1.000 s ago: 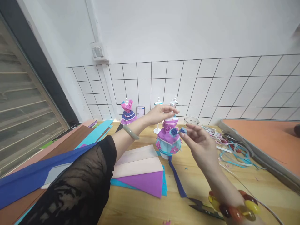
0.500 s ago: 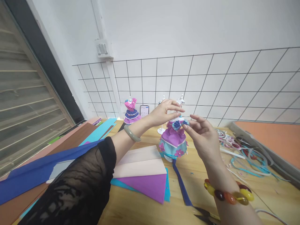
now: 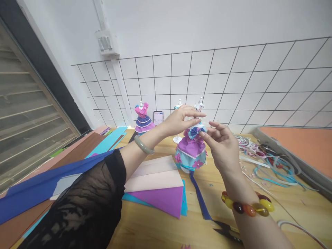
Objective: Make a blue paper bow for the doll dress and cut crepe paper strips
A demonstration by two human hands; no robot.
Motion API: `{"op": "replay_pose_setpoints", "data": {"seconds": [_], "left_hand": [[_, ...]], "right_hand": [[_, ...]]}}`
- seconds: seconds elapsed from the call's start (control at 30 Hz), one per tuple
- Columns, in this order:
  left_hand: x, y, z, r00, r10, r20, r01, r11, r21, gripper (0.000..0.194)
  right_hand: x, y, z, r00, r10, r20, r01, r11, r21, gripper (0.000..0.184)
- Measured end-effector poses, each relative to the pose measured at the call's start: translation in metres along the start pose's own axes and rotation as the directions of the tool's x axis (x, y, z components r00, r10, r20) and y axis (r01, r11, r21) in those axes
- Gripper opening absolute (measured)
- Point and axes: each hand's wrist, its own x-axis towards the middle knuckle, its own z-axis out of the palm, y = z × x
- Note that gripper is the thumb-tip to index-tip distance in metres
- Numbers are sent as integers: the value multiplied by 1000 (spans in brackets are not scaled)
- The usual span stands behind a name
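Note:
A small dress form in a crepe-paper dress stands on the table, with a purple overskirt and a light blue skirt dotted with pink flowers. My right hand pinches a blue pleated paper bow at the dress's bodice between thumb and finger, its other fingers raised. Across the top of the same form reaches my left hand, fingers stretched out and thumb apart, close to the bodice. Its fingers partly hide the form's neck. A dark blue paper strip trails from below the skirt toward scissors.
Folded pink, purple and blue paper sheets lie under my left arm, with long paper strips further left. Behind stand another dressed form and a phone. Ribbon scraps and a grey-edged orange tray are right.
The view has tilted slightly, so everything sits a little higher and further left. The bow has turned a little and shows more of its pleated fan; both hands stay around the bodice.

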Motion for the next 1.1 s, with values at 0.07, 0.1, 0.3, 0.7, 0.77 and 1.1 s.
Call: {"op": "replay_pose_setpoints", "data": {"seconds": [0.07,0.1,0.3,0.7,0.77,1.1], "left_hand": [[0,0,0,1000,-7,2,7,1000,-11,21],[-1,1,0,1000,-15,6,15,1000,-13,21],[-4,5,0,998,-61,5,61,998,-24,24],[-5,7,1,991,-130,-25,127,988,-92,23],[-6,8,2,990,-142,-23,139,986,-91,23],[-7,12,6,988,-146,-44,142,987,-76,26]], "right_hand": [[0,0,0,1000,-11,4,11,1000,6,38],[0,0,0,1000,-20,4,20,1000,5,38],[-2,0,0,996,-90,0,90,995,-43,33],[-4,3,3,990,-136,-34,133,988,-79,35],[-5,4,3,989,-145,-40,141,985,-97,35],[-4,7,3,986,-156,-52,149,982,-112,38]]}}
